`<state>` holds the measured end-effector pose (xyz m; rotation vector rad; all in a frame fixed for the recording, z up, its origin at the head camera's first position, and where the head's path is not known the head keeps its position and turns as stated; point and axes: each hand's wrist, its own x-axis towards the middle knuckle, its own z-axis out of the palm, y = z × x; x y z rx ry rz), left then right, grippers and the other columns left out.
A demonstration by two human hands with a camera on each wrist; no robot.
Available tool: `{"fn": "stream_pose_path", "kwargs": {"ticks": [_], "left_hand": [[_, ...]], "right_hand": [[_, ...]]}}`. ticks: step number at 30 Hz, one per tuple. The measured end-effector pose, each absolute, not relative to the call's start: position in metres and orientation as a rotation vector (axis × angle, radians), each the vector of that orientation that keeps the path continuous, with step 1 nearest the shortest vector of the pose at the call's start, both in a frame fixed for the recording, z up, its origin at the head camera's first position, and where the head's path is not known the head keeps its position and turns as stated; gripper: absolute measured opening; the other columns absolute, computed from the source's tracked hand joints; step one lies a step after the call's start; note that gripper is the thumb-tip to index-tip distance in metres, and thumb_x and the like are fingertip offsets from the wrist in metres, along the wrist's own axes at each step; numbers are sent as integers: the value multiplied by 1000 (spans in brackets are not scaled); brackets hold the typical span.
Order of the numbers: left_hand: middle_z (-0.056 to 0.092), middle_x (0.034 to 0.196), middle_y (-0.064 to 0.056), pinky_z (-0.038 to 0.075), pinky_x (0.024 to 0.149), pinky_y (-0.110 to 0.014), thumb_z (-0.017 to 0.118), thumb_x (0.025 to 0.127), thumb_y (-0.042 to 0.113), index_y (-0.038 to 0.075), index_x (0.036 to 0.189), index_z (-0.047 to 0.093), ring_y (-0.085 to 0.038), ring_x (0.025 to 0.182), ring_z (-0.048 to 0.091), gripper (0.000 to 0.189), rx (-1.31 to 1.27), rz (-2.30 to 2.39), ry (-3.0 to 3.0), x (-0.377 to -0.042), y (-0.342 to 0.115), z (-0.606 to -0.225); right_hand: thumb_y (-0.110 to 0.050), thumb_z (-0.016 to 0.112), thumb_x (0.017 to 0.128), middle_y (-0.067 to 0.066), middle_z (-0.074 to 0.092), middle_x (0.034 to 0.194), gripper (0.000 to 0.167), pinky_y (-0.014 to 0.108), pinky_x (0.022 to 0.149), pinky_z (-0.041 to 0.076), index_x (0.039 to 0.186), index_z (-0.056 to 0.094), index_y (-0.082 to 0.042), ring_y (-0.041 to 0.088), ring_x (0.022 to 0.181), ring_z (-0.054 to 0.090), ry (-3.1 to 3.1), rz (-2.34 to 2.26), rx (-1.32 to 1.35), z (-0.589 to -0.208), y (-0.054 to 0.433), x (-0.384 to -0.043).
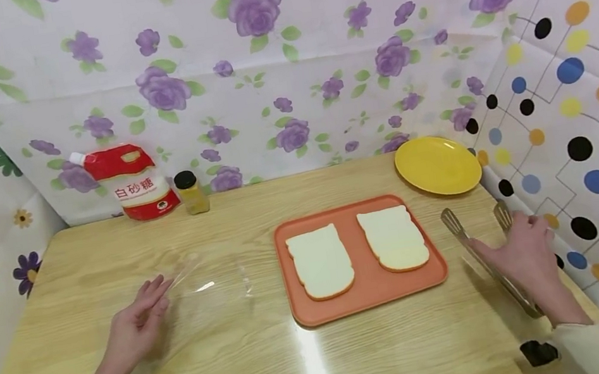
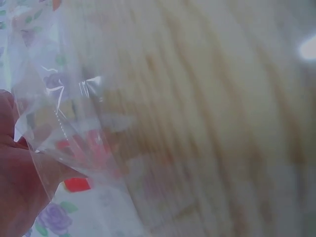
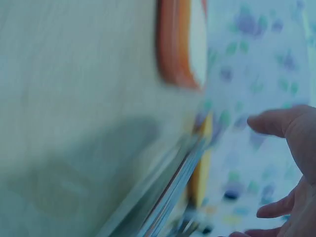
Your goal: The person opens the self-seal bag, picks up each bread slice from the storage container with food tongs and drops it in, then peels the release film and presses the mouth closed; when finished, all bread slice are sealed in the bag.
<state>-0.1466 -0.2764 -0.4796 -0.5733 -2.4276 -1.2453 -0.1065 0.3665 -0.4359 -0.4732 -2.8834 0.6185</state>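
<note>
A clear plastic bag is pinched between the thumb and fingers of my left hand, low over the left half of the table. In the left wrist view the see-through film spreads out from the thumb. My right hand hovers over metal tongs, thumb and fingers spread on either side of them. From the right wrist view, the hand stands apart from the tong arms. Two bread slices lie side by side on an orange tray between the hands.
A yellow plate sits at the back right corner. Against the back wall stand a red-and-white sugar pouch and a small yellow jar with a black lid. Patterned cloth walls border the wooden table.
</note>
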Motion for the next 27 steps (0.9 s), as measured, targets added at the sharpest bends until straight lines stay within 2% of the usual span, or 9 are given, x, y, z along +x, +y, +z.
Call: {"fn": "stream_pose_path", "kwargs": {"ticks": [2,4,8,12,16,19,21,24,27], "left_hand": [[55,136,9,31,101,-9,67,88,-12,-4,124,68,7,131,36,36,-571,-1243,-2412,-147,-276,-482],[55,136,11,31,101,-8,67,89,-12,-4,124,68,7,131,36,36,-573,-1240,-2411,-147,-275,-484],[56,137,1,31,102,-9,67,91,-8,-2,125,68,-3,134,39,35,-580,-1224,-2435,-147,-272,-485],[58,135,-17,30,103,-10,66,92,-8,-2,125,68,-9,135,39,34,-569,-1222,-2447,-144,-274,-483],[58,132,-27,30,103,-10,65,92,-8,-2,126,68,-2,134,36,34,-576,-1204,-2443,-142,-277,-480],[59,134,-22,31,101,-9,66,92,-7,-2,125,68,-6,135,37,33,-587,-1173,-2437,-143,-277,-480],[59,135,-17,32,99,-8,66,92,-7,-2,125,69,-11,135,39,33,-592,-1159,-2431,-143,-275,-480],[59,135,-9,33,98,-8,67,91,-8,-1,123,70,-7,134,39,34,-604,-1153,-2410,-144,-274,-482],[59,135,-13,32,100,-8,67,91,-8,-1,124,69,0,133,36,34,-610,-1147,-2409,-144,-273,-483]], "right_hand": [[-59,74,82,55,20,124,109,73,73,38,128,26,27,69,113,25,-2933,627,-559,-442,380,-105],[-66,73,79,57,18,124,120,74,73,38,132,20,27,69,112,24,-2985,634,-620,-446,389,-105],[-70,72,76,58,19,122,130,74,77,39,135,11,28,69,109,28,-3048,631,-709,-455,400,-105],[-64,74,79,56,22,128,127,73,84,38,139,9,27,69,113,29,-3060,677,-709,-464,407,-109],[-64,72,80,54,27,131,123,70,87,42,140,16,27,66,115,38,-3102,693,-627,-469,410,-114],[-63,72,81,53,34,127,116,67,83,45,137,26,27,63,111,45,-3116,656,-551,-469,411,-115],[-61,73,81,52,36,126,113,68,81,46,138,27,26,62,109,46,-3105,647,-523,-468,410,-114],[-60,73,82,51,36,129,113,69,80,45,143,25,22,62,111,45,-3077,644,-495,-467,406,-111],[-62,71,83,48,37,130,111,69,77,45,146,26,17,61,111,45,-3049,642,-463,-463,400,-107]]}}
